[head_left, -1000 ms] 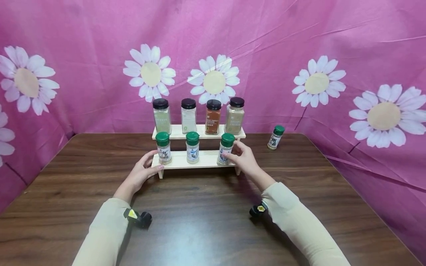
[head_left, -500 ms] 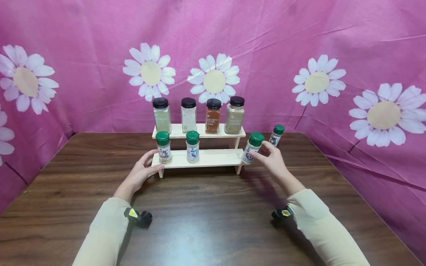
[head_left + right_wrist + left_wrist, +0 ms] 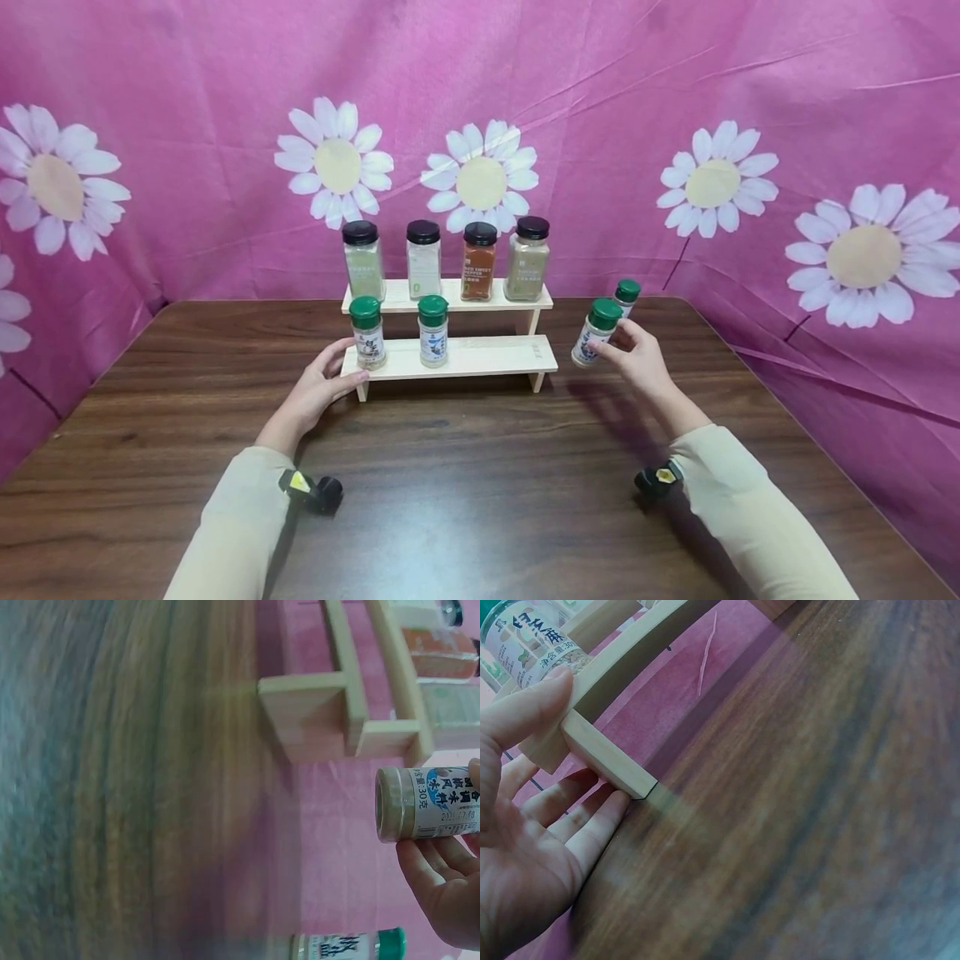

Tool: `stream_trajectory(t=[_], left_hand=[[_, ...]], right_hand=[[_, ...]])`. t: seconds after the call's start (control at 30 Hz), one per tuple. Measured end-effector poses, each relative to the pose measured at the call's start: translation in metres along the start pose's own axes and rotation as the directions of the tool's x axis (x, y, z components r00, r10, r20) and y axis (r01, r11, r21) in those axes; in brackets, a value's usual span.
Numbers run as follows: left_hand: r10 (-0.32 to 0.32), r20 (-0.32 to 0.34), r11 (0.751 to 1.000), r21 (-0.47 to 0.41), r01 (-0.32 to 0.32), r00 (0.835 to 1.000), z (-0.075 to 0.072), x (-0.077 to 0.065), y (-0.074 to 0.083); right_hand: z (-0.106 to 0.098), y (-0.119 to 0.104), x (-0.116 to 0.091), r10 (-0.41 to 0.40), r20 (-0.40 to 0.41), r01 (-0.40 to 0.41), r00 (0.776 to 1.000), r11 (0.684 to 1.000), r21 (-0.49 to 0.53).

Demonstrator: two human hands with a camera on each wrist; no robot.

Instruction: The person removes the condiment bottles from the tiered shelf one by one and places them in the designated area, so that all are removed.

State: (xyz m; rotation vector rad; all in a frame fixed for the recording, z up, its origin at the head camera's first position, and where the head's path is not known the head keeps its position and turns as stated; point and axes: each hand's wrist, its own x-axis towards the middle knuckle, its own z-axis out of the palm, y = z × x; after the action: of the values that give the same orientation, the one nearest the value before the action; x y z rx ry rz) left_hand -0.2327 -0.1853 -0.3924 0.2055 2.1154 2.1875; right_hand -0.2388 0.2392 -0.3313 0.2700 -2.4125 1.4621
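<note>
A two-tier wooden spice rack stands on the table. My left hand holds its left end, thumb over the lower shelf's edge beside a green-capped spice jar, fingers at the rack's leg. My right hand grips another green-capped spice jar with a blue-and-white label, slightly tilted, right of the rack. In the right wrist view this held jar shows its base above the table. Behind it in the head view, a third green-capped jar is partly hidden.
Several black-capped spice jars, one with red powder, line the upper shelf. A green-capped jar stands near the middle of the lower shelf. A pink flowered cloth hangs behind the brown wooden table.
My right hand has lifted the blue-labelled spice jar off the lower shelf's right end and carried it right, past the rack. My left hand has stayed at the rack's left end.
</note>
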Motion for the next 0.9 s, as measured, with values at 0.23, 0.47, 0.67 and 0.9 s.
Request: stream_trajectory(t=[0.23, 0.47, 0.67, 0.9], left_hand=[[-0.010, 0.005, 1.000, 0.005, 0.009, 1.000, 0.001, -0.002, 0.001], [-0.005, -0.004, 1.000, 0.003, 0.005, 1.000, 0.001, -0.001, 0.002], [0.001, -0.001, 1.000, -0.004, -0.001, 1.000, 0.001, -0.001, 0.001], [0.003, -0.004, 1.000, -0.013, -0.003, 1.000, 0.001, 0.000, 0.000]], right_hand=[[0.007, 0.015, 0.009, 0.065, -0.017, -0.065, 0.998, 0.998, -0.002], [0.018, 0.026, 0.030, 0.096, -0.027, -0.096, 0.995, 0.995, 0.016], [0.029, 0.033, 0.046, 0.153, -0.031, -0.148, 0.988, 0.981, 0.124], [0.046, 0.037, 0.058, 0.211, -0.082, -0.196, 0.974, 0.967, 0.160]])
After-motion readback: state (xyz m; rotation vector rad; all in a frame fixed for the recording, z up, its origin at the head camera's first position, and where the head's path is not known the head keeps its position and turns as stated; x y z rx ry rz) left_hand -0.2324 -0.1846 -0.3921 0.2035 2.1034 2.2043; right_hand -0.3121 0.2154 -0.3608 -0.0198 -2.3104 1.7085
